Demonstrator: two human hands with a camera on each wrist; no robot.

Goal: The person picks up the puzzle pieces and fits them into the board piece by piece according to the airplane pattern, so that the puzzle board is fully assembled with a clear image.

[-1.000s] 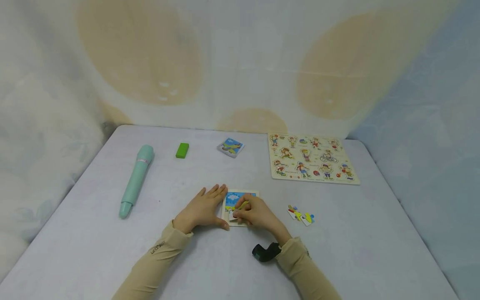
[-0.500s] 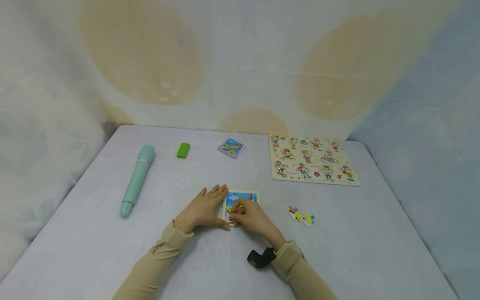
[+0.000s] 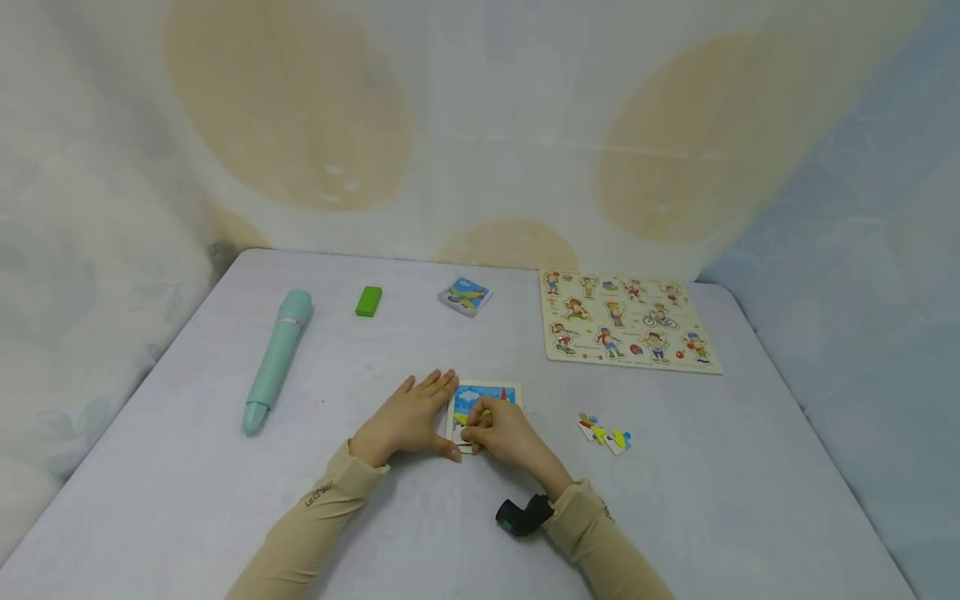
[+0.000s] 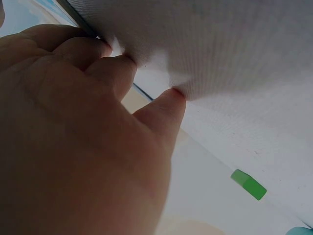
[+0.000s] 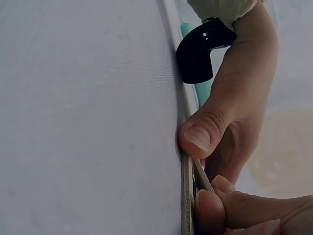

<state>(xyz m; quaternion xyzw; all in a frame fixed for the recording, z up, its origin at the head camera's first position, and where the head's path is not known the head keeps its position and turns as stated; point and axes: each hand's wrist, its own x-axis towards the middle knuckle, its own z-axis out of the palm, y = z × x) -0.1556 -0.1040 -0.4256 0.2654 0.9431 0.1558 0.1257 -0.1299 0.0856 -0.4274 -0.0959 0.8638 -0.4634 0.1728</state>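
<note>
A small framed jigsaw puzzle (image 3: pixel 480 390) with a blue-sky picture lies in front of me, its lower right covered by my right hand. My left hand (image 3: pixel 405 421) rests along its left edge, fingers spread and thumb by the lower left corner. Over the lower part of the puzzle, my right hand (image 3: pixel 513 435) pinches a puzzle piece between thumb and fingers. In the right wrist view this puzzle piece (image 5: pixel 202 176) shows edge-on, tilted against the board. Several loose puzzle pieces (image 3: pixel 617 442) lie to the right of the board.
A mint-green microphone-shaped object (image 3: pixel 274 367) lies at the left. Farther back are a green block (image 3: pixel 368 301) and a small picture tile (image 3: pixel 465 296). A large wooden peg-style puzzle board (image 3: pixel 630 321) with children figures sits at the back right.
My right hand has moved slightly left and lowered the puzzle piece onto the board; in the last half second it has barely shifted. My left hand has stayed in place.
</note>
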